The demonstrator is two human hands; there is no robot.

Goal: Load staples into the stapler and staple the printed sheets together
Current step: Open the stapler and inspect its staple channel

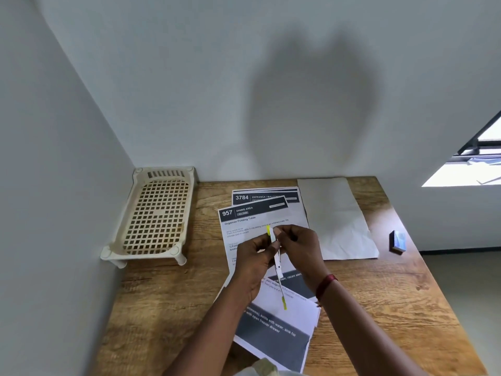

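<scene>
Both my hands hold a slim white stapler [277, 257] with yellow-green tips, swung open and raised above the printed sheets [267, 217]. My left hand [253, 263] grips it from the left side. My right hand [301, 246] pinches near its upper end with the fingertips. The stapler's lower arm with a yellow tip [283, 303] hangs down toward me. Whether staples sit between the fingers is hidden. Printed sheets with dark headers lie fanned on the wooden table [385, 299], under and in front of my hands.
A small blue staple box [398, 241] stands near the table's right edge. A blank white sheet [334, 221] lies at the back right. A cream perforated plastic rack [156, 215] sits in the left corner against the wall.
</scene>
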